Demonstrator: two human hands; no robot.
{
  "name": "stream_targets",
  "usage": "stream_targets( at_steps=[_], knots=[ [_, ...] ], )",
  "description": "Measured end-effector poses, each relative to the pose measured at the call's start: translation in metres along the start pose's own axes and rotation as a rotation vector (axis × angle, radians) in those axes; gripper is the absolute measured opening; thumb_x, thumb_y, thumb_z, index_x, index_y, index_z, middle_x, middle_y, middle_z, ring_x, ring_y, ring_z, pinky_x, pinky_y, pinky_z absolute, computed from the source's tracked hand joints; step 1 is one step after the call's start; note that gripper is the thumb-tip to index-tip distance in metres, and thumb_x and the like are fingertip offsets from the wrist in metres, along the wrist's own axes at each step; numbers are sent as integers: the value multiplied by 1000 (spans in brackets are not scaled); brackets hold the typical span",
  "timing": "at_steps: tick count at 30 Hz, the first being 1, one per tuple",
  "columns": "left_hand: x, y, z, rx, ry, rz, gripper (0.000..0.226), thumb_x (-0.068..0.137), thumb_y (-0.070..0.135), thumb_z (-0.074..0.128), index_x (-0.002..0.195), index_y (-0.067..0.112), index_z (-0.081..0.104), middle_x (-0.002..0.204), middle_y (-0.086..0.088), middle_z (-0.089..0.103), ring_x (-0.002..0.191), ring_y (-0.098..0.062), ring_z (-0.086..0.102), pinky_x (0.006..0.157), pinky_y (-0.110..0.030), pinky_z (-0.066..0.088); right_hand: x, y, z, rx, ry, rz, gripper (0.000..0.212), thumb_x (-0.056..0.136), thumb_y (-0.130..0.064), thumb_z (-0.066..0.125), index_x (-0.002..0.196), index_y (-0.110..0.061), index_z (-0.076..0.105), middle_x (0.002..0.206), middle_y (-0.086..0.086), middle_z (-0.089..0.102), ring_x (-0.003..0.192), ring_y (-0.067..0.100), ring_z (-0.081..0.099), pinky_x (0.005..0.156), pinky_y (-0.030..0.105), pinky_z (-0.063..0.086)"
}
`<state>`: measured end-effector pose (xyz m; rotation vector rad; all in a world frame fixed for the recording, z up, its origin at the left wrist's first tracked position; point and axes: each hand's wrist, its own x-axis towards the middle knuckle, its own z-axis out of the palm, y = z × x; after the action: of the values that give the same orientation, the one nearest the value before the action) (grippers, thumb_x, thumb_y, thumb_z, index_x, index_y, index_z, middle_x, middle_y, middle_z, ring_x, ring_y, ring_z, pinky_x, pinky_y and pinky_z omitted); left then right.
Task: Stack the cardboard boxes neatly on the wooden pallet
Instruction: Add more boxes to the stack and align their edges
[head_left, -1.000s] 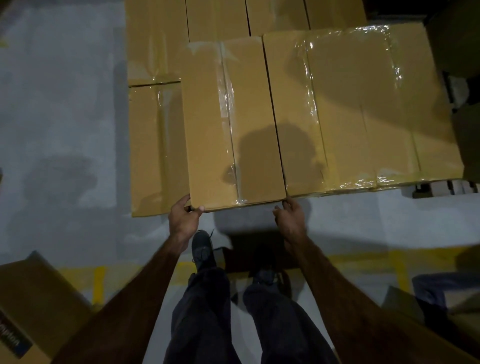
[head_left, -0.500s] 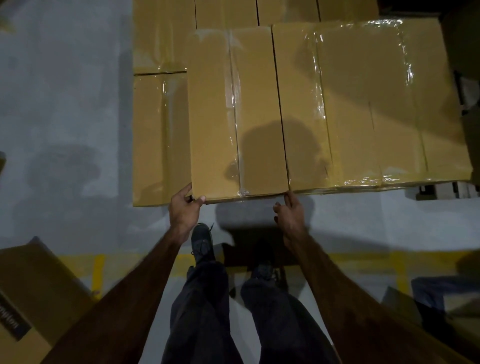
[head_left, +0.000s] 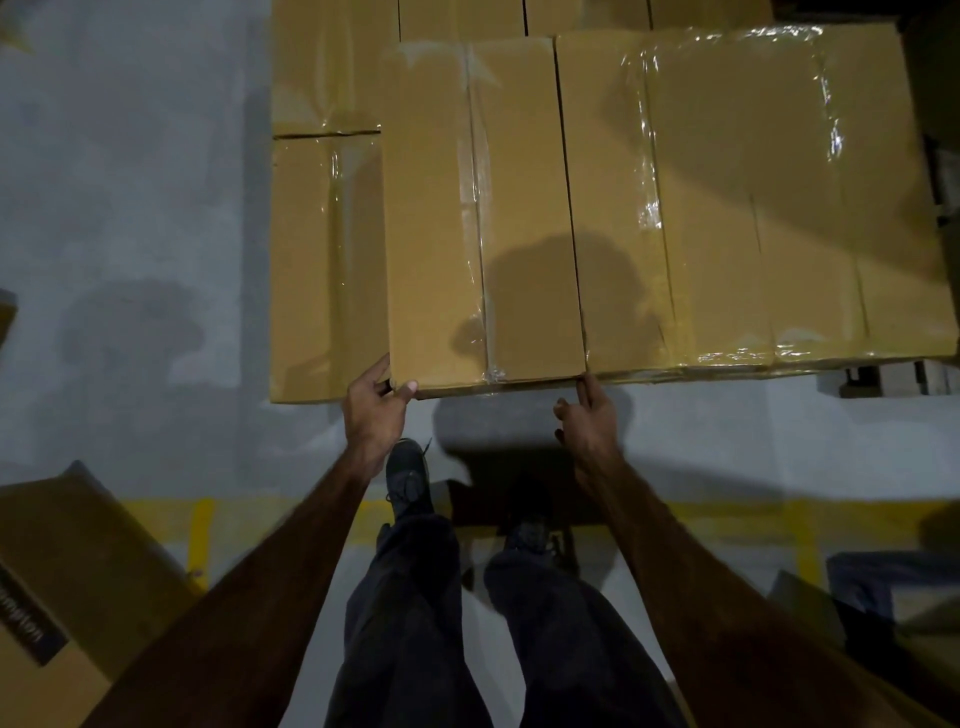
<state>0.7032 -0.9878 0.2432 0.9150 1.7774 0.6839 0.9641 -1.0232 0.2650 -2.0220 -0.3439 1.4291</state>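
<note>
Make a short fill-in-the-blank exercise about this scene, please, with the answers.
1. The left hand grips the near ____ corner of the long brown cardboard box.
2. The right hand touches its near ____ corner.
3. Clear ____ seals the box's top seam.
4. The painted floor line is ____.

Answers: left; right; tape; yellow

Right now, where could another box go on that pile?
The lower-layer box left of the narrow box shows a bare top, edged by grey floor. Right of the narrow box, the taped boxes sit packed edge to edge. Both hands, left hand and right hand, crowd its near corners.
</note>
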Motion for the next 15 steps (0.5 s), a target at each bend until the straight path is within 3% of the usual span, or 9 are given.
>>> stream_targets(
  at_steps=[10, 15],
  knots=[
    [4, -5, -3, 35, -40, -12, 58, 97, 13, 73, 152, 24, 55, 119, 4, 77, 101, -17, 71, 98, -45, 59, 4, 5, -3, -136, -34, -36, 78, 101, 1, 54, 166, -25, 20, 172, 1, 24, 148, 26, 41, 118, 52, 43],
    [4, 0, -1, 76, -41, -20, 50, 98, 12, 70, 145, 26, 61, 118, 10, 75, 112, -18, 70, 104, -44, 56, 1, 2, -12, -373, -6, -98, 66, 102, -2, 58, 162, -14, 32, 165, 6, 40, 147, 25, 44, 115, 34, 42]
  ],
)
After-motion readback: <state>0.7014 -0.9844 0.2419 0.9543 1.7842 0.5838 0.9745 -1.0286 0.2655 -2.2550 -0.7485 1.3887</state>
